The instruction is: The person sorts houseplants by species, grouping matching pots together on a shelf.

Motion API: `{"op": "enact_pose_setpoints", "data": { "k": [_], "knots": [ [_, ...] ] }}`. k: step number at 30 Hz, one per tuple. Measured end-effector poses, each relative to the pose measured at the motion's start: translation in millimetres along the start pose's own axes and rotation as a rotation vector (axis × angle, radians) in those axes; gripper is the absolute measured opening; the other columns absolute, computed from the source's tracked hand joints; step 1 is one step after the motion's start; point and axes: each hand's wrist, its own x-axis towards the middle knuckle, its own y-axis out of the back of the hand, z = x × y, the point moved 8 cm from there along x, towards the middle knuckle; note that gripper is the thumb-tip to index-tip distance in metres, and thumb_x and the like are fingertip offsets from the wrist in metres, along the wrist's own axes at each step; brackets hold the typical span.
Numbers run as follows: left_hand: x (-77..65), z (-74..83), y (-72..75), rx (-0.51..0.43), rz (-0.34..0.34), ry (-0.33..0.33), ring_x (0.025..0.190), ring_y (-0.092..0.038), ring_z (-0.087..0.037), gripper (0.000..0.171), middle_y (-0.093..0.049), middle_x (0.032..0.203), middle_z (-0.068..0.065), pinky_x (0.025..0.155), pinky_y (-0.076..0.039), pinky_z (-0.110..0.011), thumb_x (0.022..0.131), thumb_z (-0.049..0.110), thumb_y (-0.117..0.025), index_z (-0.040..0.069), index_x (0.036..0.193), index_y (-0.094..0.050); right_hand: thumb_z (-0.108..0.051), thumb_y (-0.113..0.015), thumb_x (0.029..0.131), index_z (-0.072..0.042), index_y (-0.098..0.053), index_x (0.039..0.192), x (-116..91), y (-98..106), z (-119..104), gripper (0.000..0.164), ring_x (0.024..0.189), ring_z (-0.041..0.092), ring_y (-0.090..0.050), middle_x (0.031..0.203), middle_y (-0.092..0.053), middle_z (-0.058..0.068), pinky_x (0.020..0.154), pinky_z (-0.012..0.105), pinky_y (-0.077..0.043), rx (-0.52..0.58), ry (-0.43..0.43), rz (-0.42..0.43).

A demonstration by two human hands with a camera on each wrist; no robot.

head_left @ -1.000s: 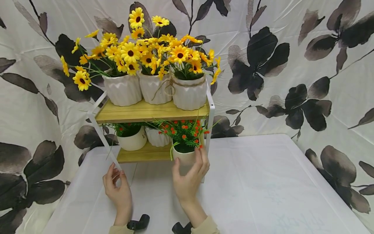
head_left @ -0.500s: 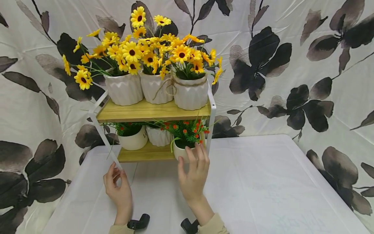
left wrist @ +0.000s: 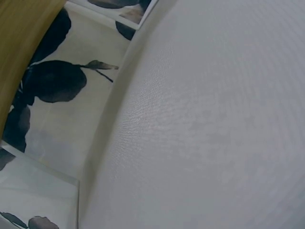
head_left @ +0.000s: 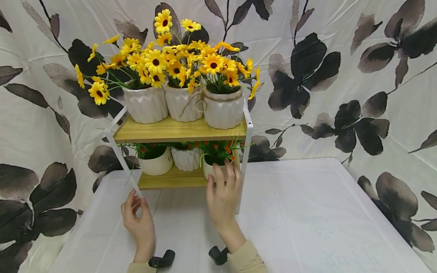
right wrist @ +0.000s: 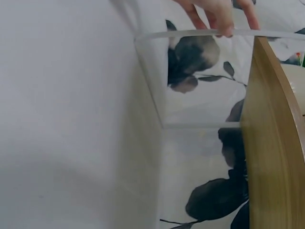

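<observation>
A two-tier shelf with wooden boards and a white metal frame stands on the table. My left hand pinches its front left leg between thumb and fingers; the right wrist view also shows the left hand at that frame. On the lower board, at the right end, sits a cream pot of green plant with small red flowers. My right hand lies in front of this pot, fingers raised and spread along its front, covering much of it.
Three white ribbed pots of yellow daisies line the upper board. A cream pot and a white ribbed pot stand on the lower board. A white cloth covers the table; a floral backdrop hangs behind.
The right hand has loosened from the red-flowered pot's sides and moved to its front. The pot has shifted back onto the lower board. The left hand has stayed at the leg.
</observation>
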Motion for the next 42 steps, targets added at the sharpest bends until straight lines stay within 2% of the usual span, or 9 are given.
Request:
{"op": "enact_pose_setpoints", "data": {
  "k": [6, 13, 22, 29, 33, 37, 42],
  "knots": [
    [1.0, -14.0, -0.5, 0.007, 0.004, -0.003, 0.096, -0.049, 0.005, 0.04, -0.046, 0.098, 0.021, 0.087, -0.042, -0.007, 0.088, -0.012, -0.057, -0.001, 0.127, -0.058, -0.01, -0.071, 0.083, -0.008, -0.061, 0.111, 6.4, -8.1, 1.1, 0.03, 0.122, 0.039, -0.045, 0.125, -0.054, 0.018, 0.097, 0.051, -0.047, -0.052, -0.021, -0.041],
    [-0.6, -16.5, -0.8, -0.012, -0.007, -0.015, 0.097, -0.049, 0.004, 0.04, -0.046, 0.099, 0.022, 0.087, -0.043, -0.007, 0.088, -0.009, -0.059, 0.002, 0.127, -0.059, -0.01, -0.069, 0.085, -0.01, -0.06, 0.112, 9.4, -15.3, 2.5, 0.029, 0.123, 0.038, -0.044, 0.127, -0.052, 0.017, 0.1, 0.049, -0.046, -0.11, -0.046, -0.092],
    [-1.1, -16.8, -2.6, 0.004, 0.002, -0.018, 0.097, -0.049, 0.003, 0.041, -0.047, 0.099, 0.019, 0.087, -0.043, -0.008, 0.087, -0.01, -0.059, 0.001, 0.127, -0.058, -0.009, -0.07, 0.08, -0.009, -0.056, 0.121, 2.9, -8.2, 2.4, 0.044, 0.129, 0.036, -0.04, 0.135, -0.048, 0.017, 0.104, 0.051, -0.042, -0.035, -0.027, -0.147],
    [-0.6, -14.4, -2.4, 0.002, 0.014, -0.031, 0.098, -0.05, 0.003, 0.042, -0.048, 0.1, 0.017, 0.086, -0.044, -0.008, 0.086, -0.011, -0.059, 0.001, 0.126, -0.059, -0.008, -0.071, 0.075, -0.005, -0.054, 0.123, -2.9, 5.0, 6.3, 0.05, 0.127, 0.035, -0.044, 0.134, -0.049, 0.016, 0.105, 0.045, -0.042, 0.031, 0.064, -0.162],
    [0.6, -10.8, -0.5, -0.001, 0.005, -0.034, 0.1, -0.05, 0.001, 0.043, -0.05, 0.103, 0.014, 0.087, -0.044, -0.01, 0.086, -0.01, -0.06, 0.003, 0.128, -0.059, -0.012, -0.063, 0.082, -0.004, -0.055, 0.122, -7.6, 10.7, 4.7, 0.041, 0.127, 0.034, -0.045, 0.134, -0.051, 0.016, 0.103, 0.04, -0.042, 0.054, 0.135, -0.17],
    [-0.9, -9.6, 2.7, 0.021, 0.005, -0.007, 0.108, -0.048, 0.002, 0.048, -0.048, 0.111, 0.016, 0.09, -0.042, -0.012, 0.086, -0.01, -0.057, 0.006, 0.132, -0.056, -0.02, -0.052, 0.092, -0.003, -0.056, 0.122, -11.8, 19.3, 3.2, 0.035, 0.126, 0.033, -0.046, 0.131, -0.053, 0.017, 0.099, 0.039, -0.043, 0.079, 0.205, -0.178],
    [-8.3, -5.5, 6.6, 0.063, -0.018, 0.036, 0.115, -0.042, 0.004, 0.057, -0.044, 0.121, 0.021, 0.091, -0.037, -0.01, 0.084, -0.01, -0.056, 0.011, 0.137, -0.051, -0.019, -0.053, 0.09, -0.001, -0.058, 0.12, -15.9, 34.3, 11.8, 0.035, 0.124, 0.035, -0.048, 0.129, -0.056, 0.018, 0.099, 0.041, -0.042, 0.139, 0.274, -0.165]
  ]
}}
